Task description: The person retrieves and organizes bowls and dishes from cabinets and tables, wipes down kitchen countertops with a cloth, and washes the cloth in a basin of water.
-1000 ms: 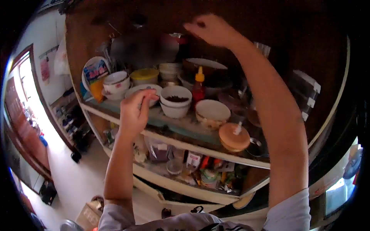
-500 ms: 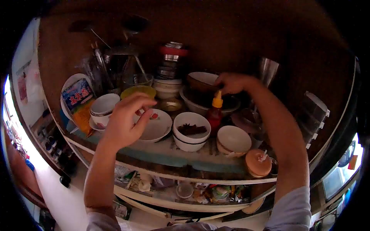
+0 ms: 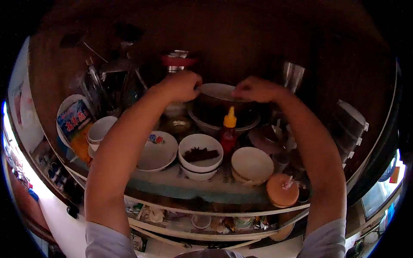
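At the back of the shelf, a bowl [image 3: 218, 91] with a pale inside and dark outer wall sits in or over a wide grey basin [image 3: 206, 127]. My left hand [image 3: 183, 86] is closed at the bowl's left rim, fingers pinched. On the opposite side, my right hand [image 3: 257, 89] pinches the right part of the same rim. In front of the basin stands a red squeeze bottle [image 3: 228, 136] with a yellow nozzle. Nearer me are stacked white bowls [image 3: 201, 168] with dark spices in the top one. What lies deep in the basin is too dark to make out.
A white plate [image 3: 157, 157] with a floral pattern lies under my left forearm. To the right are another bowl [image 3: 252, 165], an orange-lidded container [image 3: 282, 190] and a metal cup [image 3: 294, 76]. Utensils [image 3: 101, 86] stand at the back left.
My left hand has moved from above the floral plate to the left rim of the rear bowl. My right hand stays at that bowl's right rim. The view has shifted slightly.
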`<action>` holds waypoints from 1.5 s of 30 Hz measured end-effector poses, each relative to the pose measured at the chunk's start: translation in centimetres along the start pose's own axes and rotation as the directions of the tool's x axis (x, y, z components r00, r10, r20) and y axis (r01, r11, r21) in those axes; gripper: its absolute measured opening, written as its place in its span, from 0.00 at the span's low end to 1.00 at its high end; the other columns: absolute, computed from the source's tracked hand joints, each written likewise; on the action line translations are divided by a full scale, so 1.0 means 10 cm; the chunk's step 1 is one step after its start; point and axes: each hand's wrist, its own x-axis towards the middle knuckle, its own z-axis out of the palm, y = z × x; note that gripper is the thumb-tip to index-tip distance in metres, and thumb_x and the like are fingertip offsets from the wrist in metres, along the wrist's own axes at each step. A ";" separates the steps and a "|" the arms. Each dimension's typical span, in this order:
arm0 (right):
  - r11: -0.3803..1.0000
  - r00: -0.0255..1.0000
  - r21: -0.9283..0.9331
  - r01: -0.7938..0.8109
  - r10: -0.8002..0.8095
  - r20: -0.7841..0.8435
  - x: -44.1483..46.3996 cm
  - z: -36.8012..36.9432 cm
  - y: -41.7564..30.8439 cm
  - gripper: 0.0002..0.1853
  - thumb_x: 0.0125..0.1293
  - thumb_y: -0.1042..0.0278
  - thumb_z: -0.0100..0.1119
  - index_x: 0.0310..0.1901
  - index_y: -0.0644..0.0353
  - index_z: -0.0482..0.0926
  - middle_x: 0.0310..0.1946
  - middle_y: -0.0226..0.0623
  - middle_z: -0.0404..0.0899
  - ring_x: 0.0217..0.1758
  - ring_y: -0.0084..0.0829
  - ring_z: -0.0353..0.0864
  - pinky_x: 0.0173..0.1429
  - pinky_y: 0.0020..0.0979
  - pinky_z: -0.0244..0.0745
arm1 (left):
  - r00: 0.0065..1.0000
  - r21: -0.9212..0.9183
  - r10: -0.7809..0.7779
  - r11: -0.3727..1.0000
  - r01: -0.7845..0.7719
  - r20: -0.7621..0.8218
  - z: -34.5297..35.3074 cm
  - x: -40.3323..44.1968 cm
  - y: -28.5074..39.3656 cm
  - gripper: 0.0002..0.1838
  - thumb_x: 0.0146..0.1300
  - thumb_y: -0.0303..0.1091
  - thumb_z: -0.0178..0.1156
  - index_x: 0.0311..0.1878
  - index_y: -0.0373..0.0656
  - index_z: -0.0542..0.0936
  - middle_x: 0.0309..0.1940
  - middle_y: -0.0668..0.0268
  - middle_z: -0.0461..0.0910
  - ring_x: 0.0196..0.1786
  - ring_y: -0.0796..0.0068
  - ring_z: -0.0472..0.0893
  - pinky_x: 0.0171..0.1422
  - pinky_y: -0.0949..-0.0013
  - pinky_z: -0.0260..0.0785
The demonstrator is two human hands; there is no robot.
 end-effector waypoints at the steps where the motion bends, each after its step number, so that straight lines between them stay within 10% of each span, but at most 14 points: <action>1: 0.992 0.997 0.107 -0.062 0.067 -0.044 0.00 -0.05 0.10 0.22 0.70 0.51 0.56 0.52 0.61 0.84 0.45 0.48 0.85 0.49 0.46 0.84 0.55 0.45 0.77 | 0.998 -0.010 0.048 0.999 -0.048 0.026 0.09 0.07 -0.11 0.20 0.59 0.36 0.64 0.55 0.44 0.81 0.53 0.55 0.81 0.57 0.52 0.79 0.61 0.53 0.73; 13: 0.850 0.966 -0.508 -0.135 0.228 0.125 0.45 0.02 0.55 0.26 0.59 0.50 0.64 0.50 0.64 0.84 0.49 0.50 0.84 0.54 0.44 0.83 0.58 0.41 0.76 | 0.990 0.176 0.091 0.978 -0.109 0.110 0.18 0.12 0.01 0.21 0.53 0.43 0.72 0.48 0.44 0.85 0.41 0.52 0.84 0.54 0.53 0.80 0.55 0.54 0.77; 26: 0.794 0.901 -0.536 -0.286 0.414 0.132 0.91 0.06 0.58 0.35 0.59 0.45 0.66 0.57 0.69 0.79 0.59 0.54 0.77 0.63 0.46 0.77 0.66 0.42 0.73 | 0.962 0.187 0.273 0.945 -0.267 -0.006 0.17 0.05 0.05 0.16 0.53 0.38 0.72 0.46 0.48 0.87 0.46 0.60 0.78 0.53 0.55 0.77 0.56 0.55 0.74; 36: 0.818 0.925 -0.436 -0.375 0.295 -0.241 1.05 0.24 1.02 0.42 0.51 0.54 0.73 0.66 0.67 0.70 0.64 0.55 0.73 0.66 0.46 0.75 0.67 0.43 0.73 | 0.936 0.074 0.296 0.946 -0.314 0.193 0.16 0.22 0.09 0.13 0.59 0.32 0.67 0.48 0.42 0.85 0.42 0.51 0.85 0.47 0.47 0.82 0.56 0.52 0.75; 45: 0.729 0.865 -0.546 -0.413 0.502 0.016 1.25 0.16 1.40 0.29 0.57 0.53 0.66 0.55 0.67 0.81 0.54 0.51 0.82 0.54 0.45 0.83 0.59 0.44 0.78 | 0.913 0.083 0.408 0.909 -0.409 0.031 0.41 0.19 -0.14 0.13 0.58 0.33 0.67 0.45 0.40 0.82 0.42 0.54 0.85 0.50 0.52 0.83 0.58 0.52 0.74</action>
